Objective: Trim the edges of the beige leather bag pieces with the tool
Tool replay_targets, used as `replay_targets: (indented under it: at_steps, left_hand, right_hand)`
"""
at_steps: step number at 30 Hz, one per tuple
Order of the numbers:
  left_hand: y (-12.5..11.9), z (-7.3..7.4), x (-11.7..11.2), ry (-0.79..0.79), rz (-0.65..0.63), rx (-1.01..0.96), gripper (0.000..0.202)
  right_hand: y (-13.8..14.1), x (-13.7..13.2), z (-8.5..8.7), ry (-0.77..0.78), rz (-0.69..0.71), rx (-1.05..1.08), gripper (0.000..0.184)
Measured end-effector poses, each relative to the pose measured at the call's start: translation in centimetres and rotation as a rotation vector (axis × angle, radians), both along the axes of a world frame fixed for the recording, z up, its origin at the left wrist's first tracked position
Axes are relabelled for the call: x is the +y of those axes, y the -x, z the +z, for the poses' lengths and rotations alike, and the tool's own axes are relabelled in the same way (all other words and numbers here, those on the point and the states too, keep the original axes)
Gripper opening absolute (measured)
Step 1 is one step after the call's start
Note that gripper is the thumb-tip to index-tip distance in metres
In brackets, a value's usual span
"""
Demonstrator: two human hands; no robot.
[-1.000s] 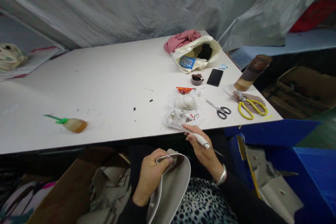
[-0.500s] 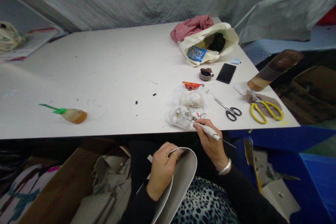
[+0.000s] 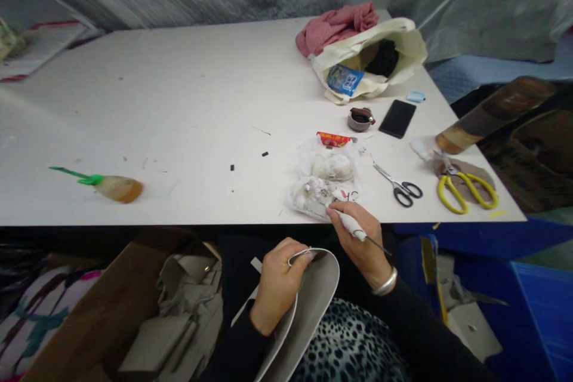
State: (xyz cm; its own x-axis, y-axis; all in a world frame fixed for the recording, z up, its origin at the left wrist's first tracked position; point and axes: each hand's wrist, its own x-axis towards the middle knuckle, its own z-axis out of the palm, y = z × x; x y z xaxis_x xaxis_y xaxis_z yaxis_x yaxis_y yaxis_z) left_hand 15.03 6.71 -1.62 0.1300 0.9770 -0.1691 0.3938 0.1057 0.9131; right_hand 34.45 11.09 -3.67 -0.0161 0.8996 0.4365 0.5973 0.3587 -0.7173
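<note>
My left hand [image 3: 280, 277] pinches the upper edge of a folded, light grey sheet piece [image 3: 316, 298] over my lap. A narrow pale strip sticks out beside that hand. In my right hand [image 3: 358, 242] is a tool with a white wrapped handle [image 3: 350, 224] and a thin metal shaft pointing back toward my wrist. Its front tip reaches a clear plastic bag [image 3: 308, 194] with whitish, dark-speckled stuff in it, at the table's front edge. Behind this lies a whitish lump [image 3: 332, 166] in plastic. Small scissors [image 3: 398, 185] with black handles lie to the right.
Yellow-handled shears [image 3: 465, 185], a tilted bottle [image 3: 487, 113], a phone [image 3: 397, 119] and a cream bag [image 3: 371, 92] occupy the table's right. A green-tipped squeeze bottle [image 3: 119, 187] lies at left. Below the table stand a cardboard box [image 3: 102, 304] of grey pieces and a blue bin [image 3: 519, 310].
The view has shifted slightly, so the table items sit a little differently in the picture. Both hands keep their holds; the tool's rear shaft now angles more steeply downward.
</note>
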Motion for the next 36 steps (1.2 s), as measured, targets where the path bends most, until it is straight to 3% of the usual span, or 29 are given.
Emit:
replay_targets:
  at_steps: [7,10,15,20,22,28,36]
  left_hand:
    - [0.0,0.2,0.2,0.024,0.002,0.015,0.017]
    - [0.0,0.3,0.2,0.025,0.002,0.027,0.018]
    - [-0.1,0.1,0.1,0.012,-0.009,0.047,0.016]
    - [-0.2,0.0,0.0,0.021,-0.034,0.072,0.014]
    - [-0.3,0.1,0.1,0.016,-0.048,0.088,0.012]
    - [-0.5,0.5,0.0,0.004,-0.057,0.103,0.012]
    - [-0.6,0.0,-0.3,0.017,-0.079,0.054,0.013]
  right_hand:
    - [0.2,-0.2,-0.4,-0.042,0.028,-0.096,0.014]
    - [-0.1,-0.1,-0.5,-0.017,0.025,0.013,0.014]
    - [-0.6,-0.2,-0.2,0.129,-0.098,0.360,0.025]
    - [-0.9,-1.7,0.7,0.432,0.164,0.636,0.034]
    - [-0.8,-2.4,0.9,0.469,0.239,0.603,0.034]
    - [-0.8,-2.9,0.5,0.459,0.289,0.496,0.029]
    - [-0.9,-2.4,1.7,0.319,0.353,0.218,0.025]
